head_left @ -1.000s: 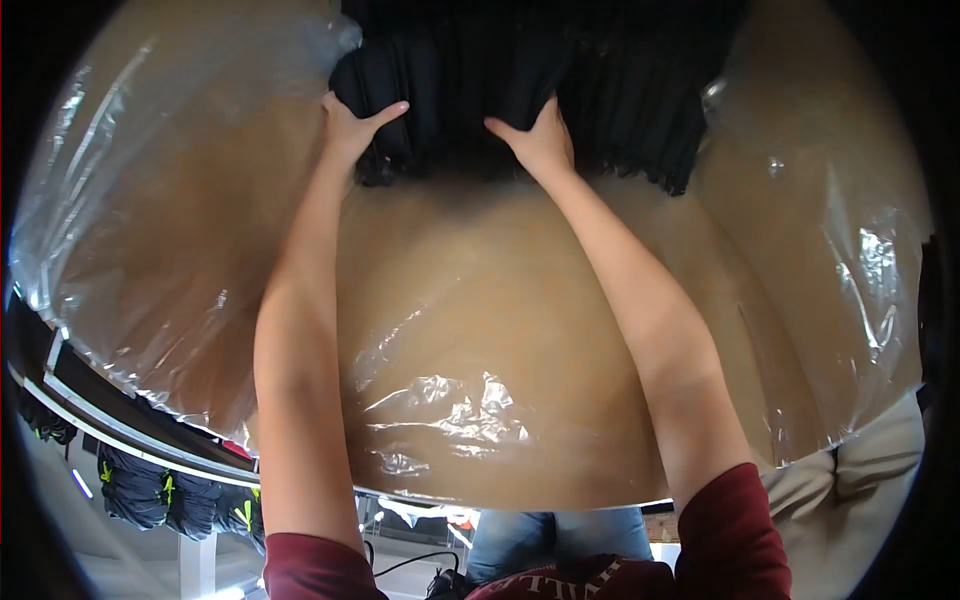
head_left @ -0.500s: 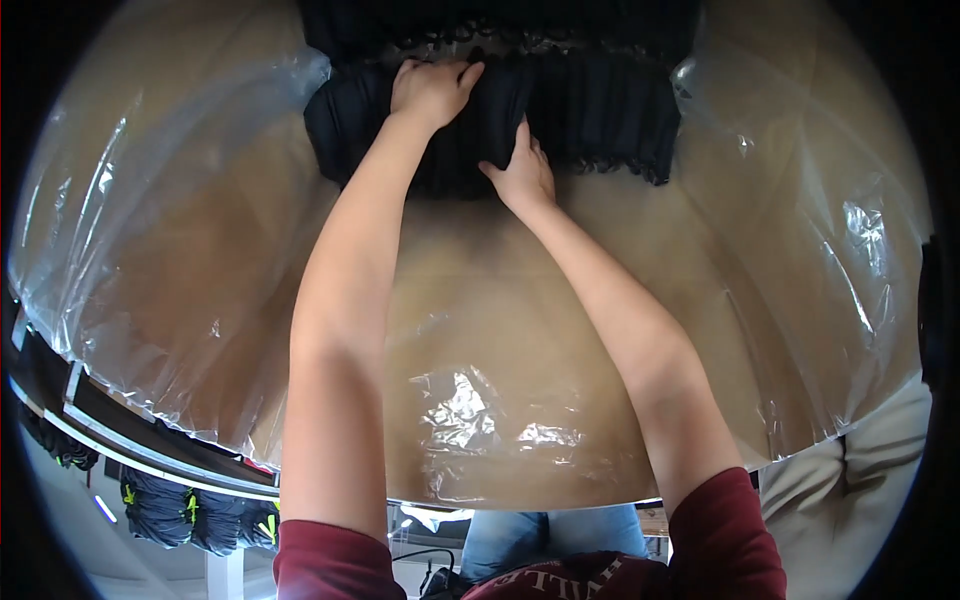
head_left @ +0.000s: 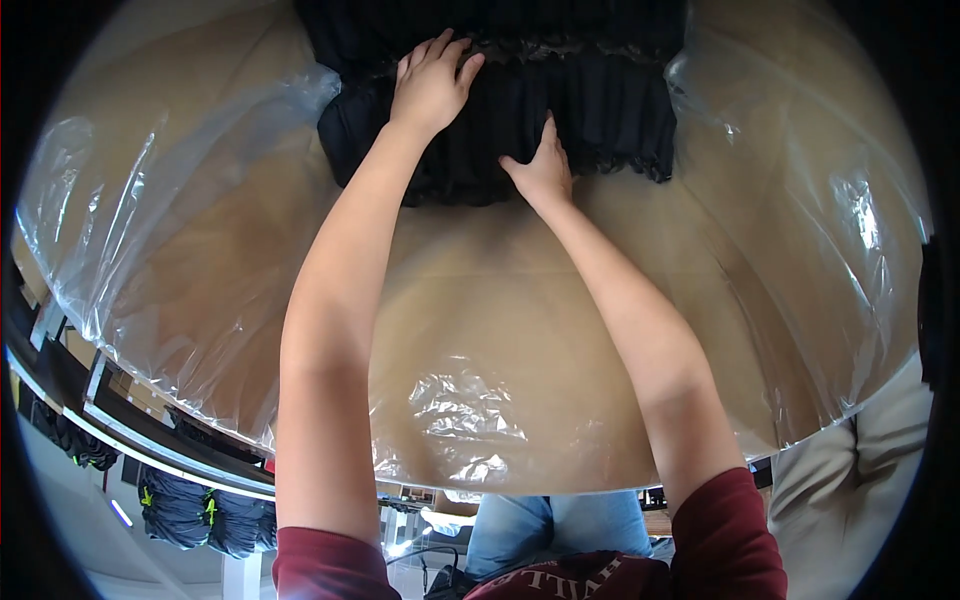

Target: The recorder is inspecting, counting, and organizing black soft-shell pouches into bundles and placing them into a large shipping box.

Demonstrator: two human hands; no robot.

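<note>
Black folded cloth bundles lie packed side by side in a row [head_left: 600,115], with curled, frilly ends along their near and far edges. My left hand [head_left: 432,88] rests on the left part of this row, fingers stretched and spread toward its far edge. Nothing shows in its grasp. Over the middle of the near edge, my right hand [head_left: 545,172] touches the cloth, thumb apart and fingers extended. Its fingertips partly merge with the dark fabric. Beyond lies a second black row [head_left: 580,22], cut off by the top of the view.
Clear plastic film [head_left: 150,240] covers the brown surface [head_left: 500,310] and bunches up on both sides of the rows. Dark bundles with yellow-green ties [head_left: 180,510] are at the lower left, past a metal rail [head_left: 130,428]. Beige fabric [head_left: 850,470] hangs at the lower right.
My left fingers have spread out on top of the cloth. My right hand has shifted slightly to the right, and the bundles beneath look flatter and more even.
</note>
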